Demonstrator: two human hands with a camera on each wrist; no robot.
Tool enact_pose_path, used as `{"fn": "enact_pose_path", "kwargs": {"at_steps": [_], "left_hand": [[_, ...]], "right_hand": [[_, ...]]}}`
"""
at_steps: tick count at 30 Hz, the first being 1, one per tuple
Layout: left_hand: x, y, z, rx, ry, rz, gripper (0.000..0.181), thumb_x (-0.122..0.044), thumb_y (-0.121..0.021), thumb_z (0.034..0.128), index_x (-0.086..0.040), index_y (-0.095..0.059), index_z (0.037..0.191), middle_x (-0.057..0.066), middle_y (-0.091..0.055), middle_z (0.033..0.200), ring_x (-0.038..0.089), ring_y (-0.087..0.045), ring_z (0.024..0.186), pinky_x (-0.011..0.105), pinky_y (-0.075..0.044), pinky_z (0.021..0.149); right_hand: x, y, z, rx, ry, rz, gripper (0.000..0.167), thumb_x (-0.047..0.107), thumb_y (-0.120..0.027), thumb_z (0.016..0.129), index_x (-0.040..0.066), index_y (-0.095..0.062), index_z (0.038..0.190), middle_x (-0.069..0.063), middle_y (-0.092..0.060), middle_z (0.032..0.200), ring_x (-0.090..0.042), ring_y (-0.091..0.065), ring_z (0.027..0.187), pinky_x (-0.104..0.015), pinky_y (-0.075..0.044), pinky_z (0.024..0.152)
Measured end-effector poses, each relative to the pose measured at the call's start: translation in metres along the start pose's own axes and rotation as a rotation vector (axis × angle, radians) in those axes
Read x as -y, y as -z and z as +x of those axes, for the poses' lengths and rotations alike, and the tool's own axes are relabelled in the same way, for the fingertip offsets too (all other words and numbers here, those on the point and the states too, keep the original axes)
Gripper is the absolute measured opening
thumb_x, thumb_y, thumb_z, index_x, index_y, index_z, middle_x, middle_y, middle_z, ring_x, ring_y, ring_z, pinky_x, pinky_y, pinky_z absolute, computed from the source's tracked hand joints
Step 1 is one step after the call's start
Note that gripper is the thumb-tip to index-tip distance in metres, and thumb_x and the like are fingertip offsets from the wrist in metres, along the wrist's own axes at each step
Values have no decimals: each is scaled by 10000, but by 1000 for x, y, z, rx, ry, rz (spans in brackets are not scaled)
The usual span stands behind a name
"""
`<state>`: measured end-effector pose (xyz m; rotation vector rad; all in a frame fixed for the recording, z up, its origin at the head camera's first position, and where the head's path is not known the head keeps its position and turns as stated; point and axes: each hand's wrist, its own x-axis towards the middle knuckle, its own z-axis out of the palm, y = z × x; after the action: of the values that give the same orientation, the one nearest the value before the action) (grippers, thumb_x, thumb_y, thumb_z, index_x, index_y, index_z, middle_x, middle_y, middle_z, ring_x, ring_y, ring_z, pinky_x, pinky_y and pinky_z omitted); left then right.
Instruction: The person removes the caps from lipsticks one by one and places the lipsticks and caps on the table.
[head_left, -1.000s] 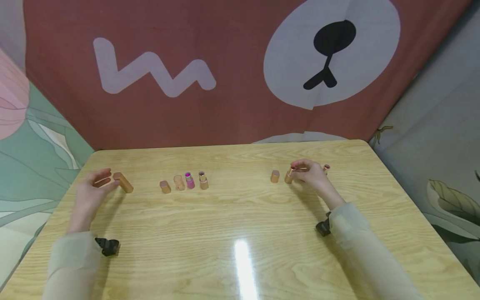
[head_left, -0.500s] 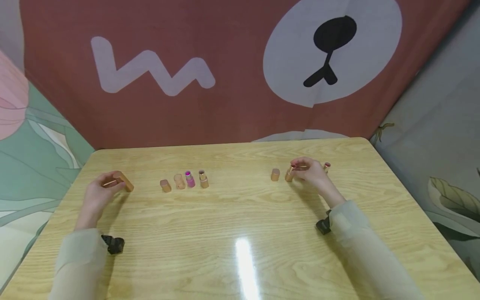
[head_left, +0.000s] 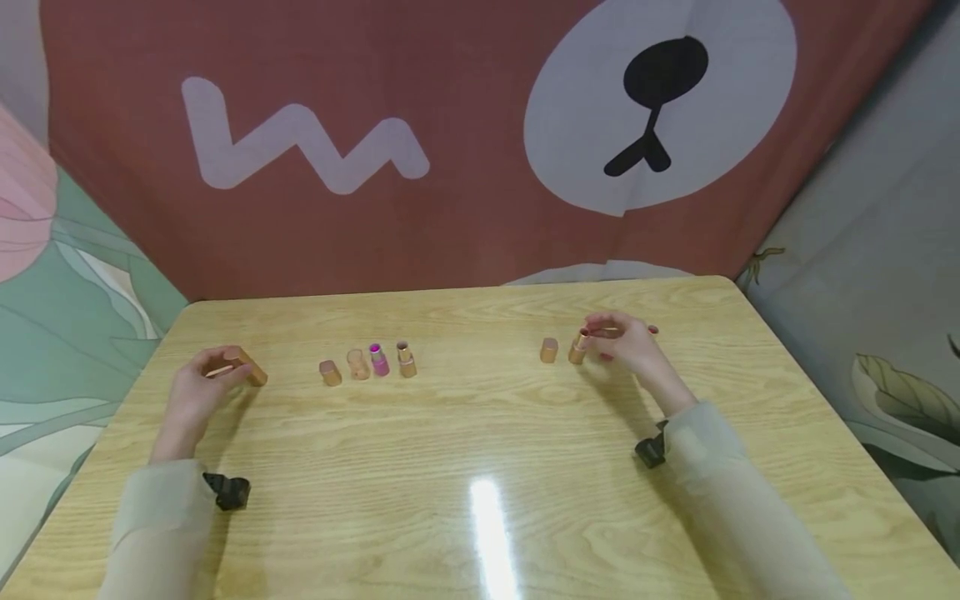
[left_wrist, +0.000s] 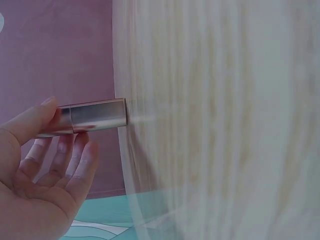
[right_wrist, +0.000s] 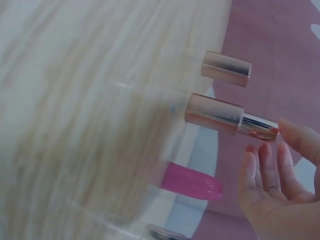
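On the table's left, my left hand (head_left: 198, 387) pinches the upper end of a capped rose-gold lipstick (head_left: 251, 369), thumb on one side and fingers on the other. The tube stands upright on the table. At the right, my right hand (head_left: 626, 342) is at the top of an uncapped gold lipstick (right_wrist: 215, 114), thumb tip beside its metal collar and fingers loosely extended. That lipstick stands upright between a rose-gold cap (right_wrist: 226, 68) and a bright pink, round-tipped piece (right_wrist: 192, 182). In the head view, my right hand partly hides the pink piece.
Left of the middle stand a small rose-gold cap (head_left: 330, 372), a clear peach piece (head_left: 357, 364), a magenta lipstick (head_left: 379, 360) and an uncapped gold lipstick (head_left: 407, 360). Another lipstick's top (head_left: 652, 331) shows behind my right hand. A printed cloth (head_left: 480, 233) hangs behind the table (head_left: 420, 467).
My left hand has moved right to the capped lipstick and taken hold of it. My right hand has shifted slightly right from the gold lipstick, uncovering some of the pink piece.
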<state>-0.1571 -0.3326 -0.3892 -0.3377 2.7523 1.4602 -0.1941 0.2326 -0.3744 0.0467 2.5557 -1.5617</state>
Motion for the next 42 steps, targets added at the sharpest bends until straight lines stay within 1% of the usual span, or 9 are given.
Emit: {"fn": "enact_pose_path", "kwargs": {"at_steps": [3,7,12,17,20,26,34,38,42], "left_hand": [[0,0,-1,-13,-1,-38,235,-421,-607,915,-271,-540,1083,-288,-474,976,-109,-487,851,148,-443,709],[-4,-1,-1,-53,-4,-58,246,-429,-612,909,-295,-531,1098,-280,-450,987,-94,-466,862,110,-455,704],[-17,-4,-1,-88,20,-63,370,-485,-613,886,-316,-496,1194,-292,-420,1011,-92,-431,885,93,-438,718],[-34,-9,-2,-123,-5,-126,260,-440,-641,882,-344,-517,1089,-278,-450,999,-104,-490,848,45,-464,705],[-44,-14,-4,-126,-12,-152,299,-429,-648,880,-308,-520,1122,-270,-467,995,-102,-511,842,43,-471,703],[-65,-24,-11,-76,3,-132,687,-503,-613,874,-120,-415,1408,-279,-460,1024,-146,-518,872,51,-444,740],[-82,-44,-18,3,-58,-143,667,-489,-596,894,-101,-412,1403,-259,-465,1059,-147,-530,900,80,-444,802],[-92,-56,-21,56,-86,-139,719,-481,-592,903,-57,-366,1436,-215,-480,1099,-138,-521,925,101,-441,829],[-101,-69,-23,111,-87,-135,707,-490,-600,897,-53,-384,1409,-56,-511,1265,-136,-520,938,176,-445,861]], "right_hand": [[5,2,-2,3,8,11,463,108,-617,924,-53,-460,1328,-256,-525,1335,-79,-591,1047,-269,-532,793],[10,3,-5,-20,27,7,470,156,-617,933,-37,-461,1333,-233,-492,1356,-282,-517,1231,-138,-479,803],[18,4,-7,-61,67,25,459,169,-628,927,-26,-477,1315,-199,-503,1335,-303,-504,1251,-61,-446,812],[29,2,-11,-78,90,45,451,144,-618,929,-29,-478,1320,-211,-501,1338,-307,-489,1281,-54,-450,825],[36,-1,-14,-79,99,48,450,134,-615,931,-18,-477,1330,-222,-503,1351,-313,-489,1288,-52,-449,819],[47,-7,-18,-54,132,32,417,98,-617,924,14,-500,1316,-212,-527,1342,-345,-522,1258,-88,-466,746],[53,-20,-20,-5,199,-1,390,38,-607,914,-13,-512,1289,-217,-543,1289,-354,-526,1217,-346,-485,996],[56,-28,-21,20,227,-1,398,35,-619,904,-16,-519,1286,-216,-558,1266,-351,-533,1202,-419,-461,1027],[58,-36,-22,44,226,-17,404,50,-634,897,18,-531,1286,-190,-572,1262,-351,-558,1184,-416,-483,993]]}}
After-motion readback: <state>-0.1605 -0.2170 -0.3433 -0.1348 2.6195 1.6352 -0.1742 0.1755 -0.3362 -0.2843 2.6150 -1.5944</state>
